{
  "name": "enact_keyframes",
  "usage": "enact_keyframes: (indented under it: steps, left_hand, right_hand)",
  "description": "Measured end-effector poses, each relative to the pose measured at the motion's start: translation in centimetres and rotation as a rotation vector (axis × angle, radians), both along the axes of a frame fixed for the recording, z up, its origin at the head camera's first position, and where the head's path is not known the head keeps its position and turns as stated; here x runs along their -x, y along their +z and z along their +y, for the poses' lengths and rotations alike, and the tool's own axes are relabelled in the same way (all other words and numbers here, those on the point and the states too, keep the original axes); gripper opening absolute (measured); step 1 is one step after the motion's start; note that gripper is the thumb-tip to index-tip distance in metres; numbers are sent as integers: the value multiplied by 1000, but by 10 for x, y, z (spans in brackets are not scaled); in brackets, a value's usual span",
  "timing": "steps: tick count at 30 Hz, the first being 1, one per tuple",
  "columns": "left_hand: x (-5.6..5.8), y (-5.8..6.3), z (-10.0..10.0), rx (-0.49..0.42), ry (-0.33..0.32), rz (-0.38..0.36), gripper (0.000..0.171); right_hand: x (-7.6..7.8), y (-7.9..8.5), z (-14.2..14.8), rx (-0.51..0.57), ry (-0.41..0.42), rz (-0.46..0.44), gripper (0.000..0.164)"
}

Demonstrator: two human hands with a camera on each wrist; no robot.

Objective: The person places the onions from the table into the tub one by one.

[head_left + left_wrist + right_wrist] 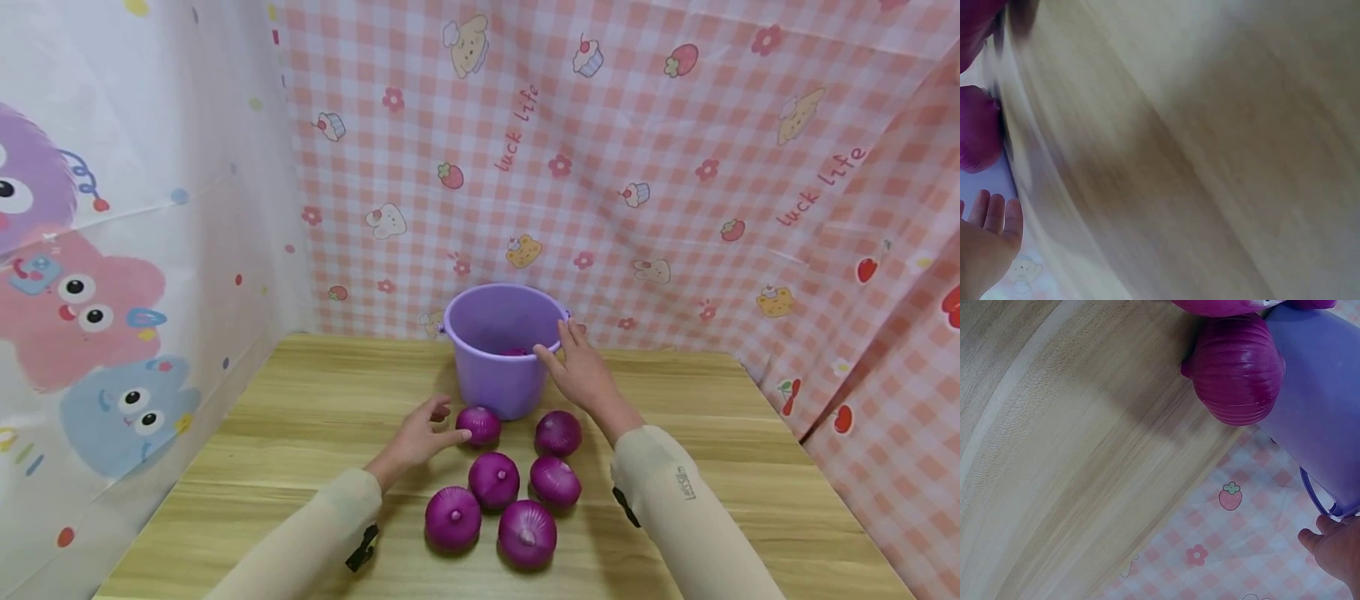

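Note:
A light purple bucket (498,383) stands upright on the table, with a bit of a red onion (514,352) showing inside it. My right hand (585,371) rests against the bucket's right side, thumb and fingers spread at the rim; the right wrist view shows its fingertips (1311,539) by the bucket handle (1313,494). My left hand (420,435) is beside the red onion (480,426) in front of the bucket, thumb at its left side and other fingers loosely bent. The left wrist view shows these fingers (995,212) apart from the onion (977,128).
More red onions lie nearer the front: one to the right (558,433), one below it (556,482), a middle onion (494,481), and a front pair, left (453,518) and right (527,534). A checked curtain (637,167) hangs behind the wooden table (322,392).

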State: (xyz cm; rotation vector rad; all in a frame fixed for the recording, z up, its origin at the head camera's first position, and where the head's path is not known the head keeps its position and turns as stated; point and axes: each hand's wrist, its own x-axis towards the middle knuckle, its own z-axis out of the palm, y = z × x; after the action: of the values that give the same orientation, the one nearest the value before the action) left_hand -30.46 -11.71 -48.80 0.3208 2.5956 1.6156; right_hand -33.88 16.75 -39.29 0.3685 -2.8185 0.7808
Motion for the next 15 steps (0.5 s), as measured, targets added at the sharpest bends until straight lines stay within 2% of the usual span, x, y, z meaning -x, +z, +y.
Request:
enact_keyframes:
  steps: [8,15]
  left_hand:
    - [10,-7,6,27,-7,4,80]
    - [10,-8,13,50,-40,14,75]
  right_hand:
    - [-1,0,0,7,2,-1,82]
    - [0,-1,1,3,2,5,82]
